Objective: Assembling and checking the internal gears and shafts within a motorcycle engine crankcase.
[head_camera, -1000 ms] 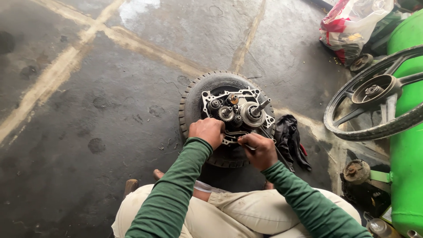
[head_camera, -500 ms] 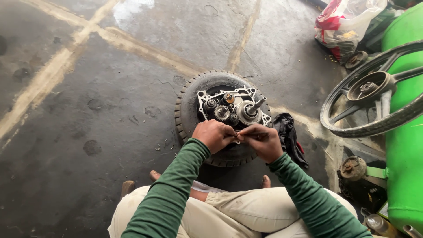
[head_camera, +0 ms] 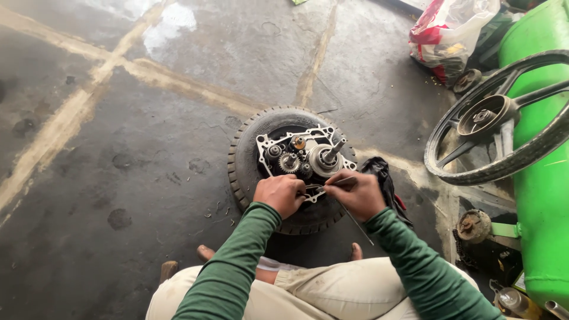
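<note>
Black rubber tyre [head_camera: 249, 172] lies flat on the dark concrete floor, just in front of the seated person's legs. Silver metal gear case [head_camera: 278, 142], open, sits inside the tyre; small gears and an upright shaft [head_camera: 333, 149] exposed. Thin metal rod tool [head_camera: 357, 222] slants across the case's near edge, held at its upper end.

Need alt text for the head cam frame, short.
Seen from above, a seated person in green sleeves works with both hands on an open silver gear case lying in a small black tyre on a dark concrete floor. The left hand pinches a small part at its edge; the right hand holds a thin metal rod. A black spoked wheel leans against a green body at right.
</note>
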